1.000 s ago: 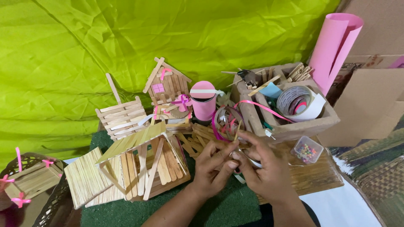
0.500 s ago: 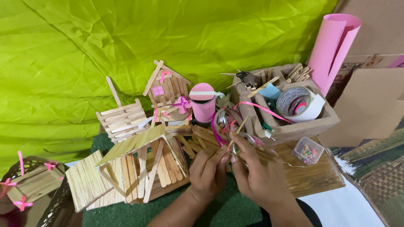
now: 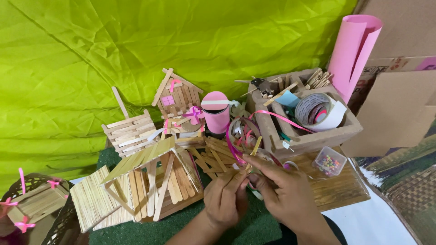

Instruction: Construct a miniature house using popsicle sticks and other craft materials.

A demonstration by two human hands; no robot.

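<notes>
Light was bright, even and soft; shadows stayed faint, the hands (image 3: 254, 195) were slightly blurred, edges mildly stretched.

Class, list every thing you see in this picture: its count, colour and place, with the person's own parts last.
cloth: one, green, backdrop
stick houses: two, tan; small one centre back, open-framed one front left
stick fence: one, tan, left of centre
cup: one, pink, centre
box: one, brown, right
tape roll: one, white, inside box
paper roll: one, pink, top right
bead tub: one, clear, below box
hands: left and right, bottom centre, fingertips pinching a stick
</notes>
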